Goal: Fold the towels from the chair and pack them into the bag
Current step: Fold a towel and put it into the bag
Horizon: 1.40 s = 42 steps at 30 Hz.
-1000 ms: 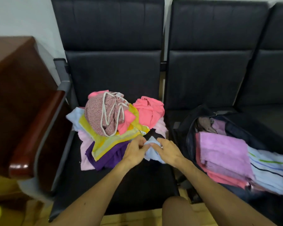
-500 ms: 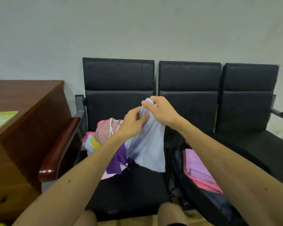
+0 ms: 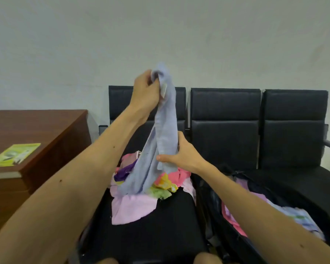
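Note:
A light blue towel [image 3: 165,119] hangs in the air above the left chair seat [image 3: 151,235]. My left hand [image 3: 146,92] grips its top end, raised high. My right hand [image 3: 181,155] holds the towel lower down, thumb and fingers wrapped round its middle. The towel's bottom end drapes onto a heap of coloured towels [image 3: 137,202] on the seat: pink, purple, yellow, green. To the right, a dark open bag [image 3: 213,216] on the middle seat holds folded towels [image 3: 293,218], partly hidden by my right forearm.
Three black chairs stand in a row against a pale wall; the right one [image 3: 293,130] is bare. A brown wooden desk [image 3: 51,130] stands at the left with a green booklet [image 3: 15,154] on it. My knees show at the bottom edge.
My left hand has lifted the blue towel's top end higher. My right hand has slid down from the top to grip the towel's middle. The camera has tilted up a little.

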Each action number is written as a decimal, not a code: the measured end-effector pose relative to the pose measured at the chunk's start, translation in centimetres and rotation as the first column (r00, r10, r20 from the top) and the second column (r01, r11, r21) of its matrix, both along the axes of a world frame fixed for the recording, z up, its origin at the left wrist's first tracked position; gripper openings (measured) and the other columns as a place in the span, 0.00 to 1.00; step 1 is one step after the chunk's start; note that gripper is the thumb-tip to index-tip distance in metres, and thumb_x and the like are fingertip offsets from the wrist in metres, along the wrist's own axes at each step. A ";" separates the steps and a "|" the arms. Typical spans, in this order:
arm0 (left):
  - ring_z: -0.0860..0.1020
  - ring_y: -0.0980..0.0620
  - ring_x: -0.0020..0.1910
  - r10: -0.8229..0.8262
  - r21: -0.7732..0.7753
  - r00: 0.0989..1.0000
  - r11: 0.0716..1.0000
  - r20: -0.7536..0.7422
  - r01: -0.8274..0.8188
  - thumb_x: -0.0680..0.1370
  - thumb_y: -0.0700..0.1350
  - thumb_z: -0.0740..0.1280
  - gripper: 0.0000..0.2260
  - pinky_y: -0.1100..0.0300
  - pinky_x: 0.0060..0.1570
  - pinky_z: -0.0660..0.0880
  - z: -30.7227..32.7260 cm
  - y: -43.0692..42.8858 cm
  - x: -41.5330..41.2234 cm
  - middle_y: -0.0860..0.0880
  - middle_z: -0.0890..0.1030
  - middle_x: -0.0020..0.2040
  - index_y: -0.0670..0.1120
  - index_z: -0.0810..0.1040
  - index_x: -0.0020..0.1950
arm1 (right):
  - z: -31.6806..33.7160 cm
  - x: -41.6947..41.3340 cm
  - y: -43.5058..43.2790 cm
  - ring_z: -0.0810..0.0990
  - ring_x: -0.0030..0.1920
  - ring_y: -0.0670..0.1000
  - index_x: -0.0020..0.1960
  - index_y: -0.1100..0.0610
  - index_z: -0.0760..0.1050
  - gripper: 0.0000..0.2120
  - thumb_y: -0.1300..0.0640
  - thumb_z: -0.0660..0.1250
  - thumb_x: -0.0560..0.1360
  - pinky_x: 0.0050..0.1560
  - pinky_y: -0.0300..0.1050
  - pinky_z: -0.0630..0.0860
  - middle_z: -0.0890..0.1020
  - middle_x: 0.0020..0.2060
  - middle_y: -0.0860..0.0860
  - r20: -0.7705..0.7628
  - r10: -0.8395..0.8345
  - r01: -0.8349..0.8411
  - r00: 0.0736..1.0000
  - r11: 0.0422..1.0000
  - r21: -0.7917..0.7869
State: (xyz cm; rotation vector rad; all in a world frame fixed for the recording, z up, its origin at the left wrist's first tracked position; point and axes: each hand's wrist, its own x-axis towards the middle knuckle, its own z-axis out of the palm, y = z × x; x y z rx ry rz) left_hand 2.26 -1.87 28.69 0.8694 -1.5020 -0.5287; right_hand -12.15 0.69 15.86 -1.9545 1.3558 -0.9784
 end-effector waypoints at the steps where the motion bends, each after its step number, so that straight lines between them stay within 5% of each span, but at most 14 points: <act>1: 0.75 0.59 0.33 -0.018 -0.012 0.997 1.000 -0.070 0.017 0.82 0.43 0.63 0.14 0.67 0.34 0.73 1.4 0.3 -0.1 0.51 0.75 0.33 0.47 0.71 0.37 | 0.6 0.7 0.1 0.78 0.56 0.46 0.71 0.52 0.63 0.35 0.47 0.77 0.70 0.56 0.45 0.79 0.77 0.60 0.47 0.017 0.002 -0.002 1.000 1.000 -0.030; 5: 0.71 0.56 0.32 -0.029 0.000 0.980 1.000 -0.198 0.030 0.82 0.43 0.62 0.15 0.64 0.30 0.68 5.2 1.0 0.3 0.52 0.73 0.32 0.48 0.71 0.35 | 4.4 1.9 0.0 0.79 0.43 0.49 0.52 0.60 0.77 0.05 0.61 0.64 0.80 0.44 0.46 0.77 0.82 0.44 0.54 0.188 -0.041 0.069 0.981 0.987 -0.147; 8: 0.72 0.56 0.31 -0.014 0.016 0.976 1.000 -0.219 0.018 0.81 0.42 0.61 0.16 0.64 0.31 0.69 5.3 1.5 1.4 0.53 0.73 0.30 0.49 0.73 0.33 | 8.3 1.1 1.2 0.82 0.43 0.46 0.50 0.57 0.78 0.09 0.62 0.60 0.81 0.44 0.42 0.80 0.83 0.43 0.53 0.319 -0.014 0.071 0.948 0.983 -0.168; 11: 0.70 0.53 0.29 -0.009 0.083 0.966 0.996 -0.260 0.032 0.76 0.42 0.61 0.17 0.63 0.31 0.68 4.4 1.7 2.7 0.55 0.72 0.25 0.52 0.73 0.27 | 12.2 -0.4 2.8 0.83 0.36 0.45 0.48 0.58 0.79 0.11 0.63 0.57 0.81 0.34 0.40 0.78 0.84 0.35 0.49 0.521 -0.012 0.065 0.854 0.994 -0.084; 14: 0.70 0.54 0.28 0.043 0.203 0.978 0.979 -0.206 0.000 0.74 0.45 0.63 0.12 0.61 0.32 0.66 3.2 2.3 3.6 0.56 0.72 0.24 0.51 0.75 0.30 | 14.8 -1.5 4.0 0.83 0.40 0.51 0.48 0.60 0.79 0.08 0.61 0.61 0.79 0.37 0.43 0.77 0.83 0.38 0.55 0.550 0.003 0.005 0.835 1.000 -0.013; 18: 0.72 0.56 0.29 -0.108 0.312 0.985 0.939 -0.134 0.146 0.77 0.44 0.61 0.19 0.61 0.34 0.69 1.1 3.7 4.1 0.55 0.74 0.26 0.52 0.76 0.26 | 15.1 -1.8 5.9 0.84 0.38 0.50 0.50 0.61 0.80 0.10 0.55 0.65 0.79 0.35 0.41 0.79 0.84 0.38 0.55 0.427 0.039 -0.056 0.903 0.998 0.028; 22: 0.76 0.52 0.36 -0.297 0.394 0.936 0.850 -0.188 0.349 0.70 0.40 0.65 0.02 0.62 0.36 0.73 -1.4 4.6 5.1 0.49 0.77 0.37 0.46 0.75 0.41 | 14.4 -2.1 7.3 0.75 0.27 0.44 0.35 0.54 0.73 0.17 0.53 0.59 0.81 0.28 0.34 0.72 0.76 0.26 0.46 0.325 0.012 -0.036 0.946 0.997 0.066; 24: 0.79 0.49 0.43 -0.301 0.464 0.927 0.803 -0.225 0.374 0.65 0.37 0.64 0.12 0.58 0.43 0.75 -3.0 5.3 5.6 0.45 0.79 0.43 0.43 0.75 0.48 | 14.2 -2.3 7.8 0.70 0.25 0.42 0.33 0.53 0.68 0.20 0.49 0.56 0.83 0.24 0.31 0.68 0.72 0.26 0.46 0.239 -0.094 0.083 0.966 0.995 0.053; 27: 0.79 0.47 0.49 -0.398 0.495 0.883 0.731 -0.249 0.469 0.64 0.33 0.60 0.21 0.56 0.50 0.74 -4.6 6.7 6.3 0.44 0.81 0.51 0.44 0.80 0.54 | 14.1 -2.7 8.3 0.71 0.26 0.42 0.36 0.56 0.70 0.21 0.46 0.54 0.83 0.30 0.35 0.70 0.73 0.28 0.49 0.125 -0.138 0.135 0.982 0.990 0.033; 30: 0.77 0.46 0.48 -0.525 0.491 0.813 0.654 -0.254 0.576 0.65 0.35 0.63 0.18 0.58 0.47 0.73 -5.3 8.6 6.9 0.42 0.77 0.52 0.42 0.79 0.54 | 13.8 -3.0 9.0 0.73 0.24 0.40 0.36 0.56 0.73 0.20 0.49 0.55 0.83 0.27 0.31 0.70 0.76 0.25 0.47 0.111 -0.057 0.055 0.992 0.998 0.025; 35: 0.80 0.55 0.34 -0.512 0.467 0.849 0.724 -0.128 0.507 0.69 0.40 0.71 0.05 0.63 0.33 0.77 -5.4 11.0 7.7 0.49 0.81 0.34 0.48 0.82 0.34 | 12.9 -3.6 9.0 0.81 0.40 0.44 0.53 0.55 0.77 0.10 0.50 0.68 0.75 0.42 0.39 0.77 0.83 0.45 0.49 -0.060 0.025 -0.026 0.998 1.000 -0.015; 39: 0.82 0.54 0.36 -0.375 0.433 0.902 0.791 -0.213 0.431 0.72 0.48 0.71 0.07 0.62 0.37 0.80 -5.0 12.1 7.7 0.49 0.83 0.34 0.45 0.78 0.41 | 11.0 -3.3 9.3 0.80 0.40 0.45 0.49 0.46 0.73 0.22 0.38 0.76 0.61 0.41 0.42 0.77 0.81 0.43 0.46 -0.342 0.038 -0.089 0.939 0.987 -0.135; 42: 0.84 0.54 0.41 -0.251 0.426 0.907 0.818 -0.338 0.385 0.73 0.55 0.69 0.13 0.61 0.39 0.80 -4.4 12.0 8.2 0.49 0.84 0.37 0.46 0.80 0.48 | 8.9 -3.2 9.5 0.79 0.42 0.48 0.52 0.44 0.69 0.28 0.36 0.78 0.61 0.41 0.46 0.77 0.80 0.43 0.44 -0.551 0.042 -0.153 0.834 0.976 -0.158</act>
